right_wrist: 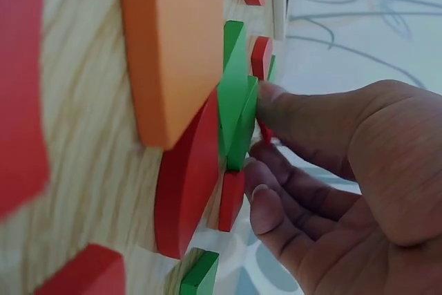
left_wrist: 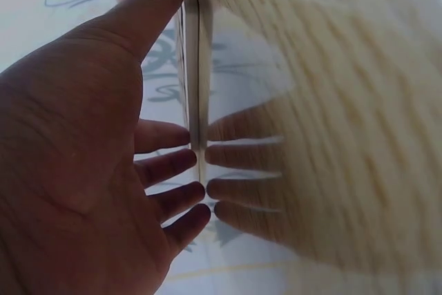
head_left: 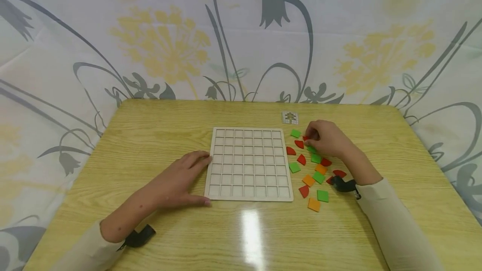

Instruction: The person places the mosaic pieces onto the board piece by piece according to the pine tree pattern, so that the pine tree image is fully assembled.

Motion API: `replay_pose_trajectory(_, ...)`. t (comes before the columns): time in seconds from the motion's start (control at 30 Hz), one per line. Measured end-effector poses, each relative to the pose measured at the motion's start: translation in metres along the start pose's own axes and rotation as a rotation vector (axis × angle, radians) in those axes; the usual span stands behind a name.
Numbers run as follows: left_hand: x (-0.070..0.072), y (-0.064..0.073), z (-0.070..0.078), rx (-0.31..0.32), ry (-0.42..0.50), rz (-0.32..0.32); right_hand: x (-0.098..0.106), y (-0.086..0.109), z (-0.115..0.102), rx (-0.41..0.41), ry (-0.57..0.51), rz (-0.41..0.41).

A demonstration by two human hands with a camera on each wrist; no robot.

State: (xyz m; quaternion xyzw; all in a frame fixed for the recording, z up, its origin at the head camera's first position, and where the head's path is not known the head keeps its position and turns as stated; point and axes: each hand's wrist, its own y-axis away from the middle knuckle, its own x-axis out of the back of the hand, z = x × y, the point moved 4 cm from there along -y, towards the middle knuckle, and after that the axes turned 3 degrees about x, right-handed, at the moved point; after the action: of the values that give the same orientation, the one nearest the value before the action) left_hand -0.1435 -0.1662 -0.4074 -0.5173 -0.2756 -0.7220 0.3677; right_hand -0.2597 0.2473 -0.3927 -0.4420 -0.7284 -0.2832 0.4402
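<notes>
A pale wooden grid board [head_left: 249,198] with square cells lies mid-table. My left hand [head_left: 175,181] rests at its left side, fingertips right at the edge and the thumb by the near corner. In the left wrist view the fingers [left_wrist: 169,170] are spread along the board's edge [left_wrist: 199,67]. My right hand [head_left: 328,138] is over the loose tiles right of the board. Its thumb and fingers pinch a red quarter-circle tile [head_left: 306,138], mostly hidden by the hand. Close under it in the right wrist view are green square tiles [right_wrist: 235,88].
Several red quarter-circle tiles [head_left: 304,191], green squares [head_left: 322,196] and orange squares [head_left: 314,205] lie scattered along the board's right side, some overlapping. A small pattern card [head_left: 290,117] lies behind them. A flowered cloth hangs beyond the wooden table [head_left: 158,120].
</notes>
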Motion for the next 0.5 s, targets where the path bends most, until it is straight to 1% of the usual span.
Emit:
replay_pose_trajectory(0.1,0.000,0.000,-0.001,0.002,-0.005,-0.003,-0.001,0.000,-0.001,-0.005,-0.031,-0.001)
replay_pose_trajectory(0.2,0.000,-0.001,0.000,-0.006,0.002,-0.002,0.000,0.001,-0.004,0.006,-0.056,0.003)
replay_pose_trajectory(0.33,0.001,-0.001,0.001,-0.018,0.009,0.003,0.001,-0.002,-0.011,0.051,-0.090,0.035)
replay_pose_trajectory(0.5,0.002,-0.002,0.000,-0.008,-0.003,0.010,0.000,-0.016,-0.022,0.112,-0.121,0.071)
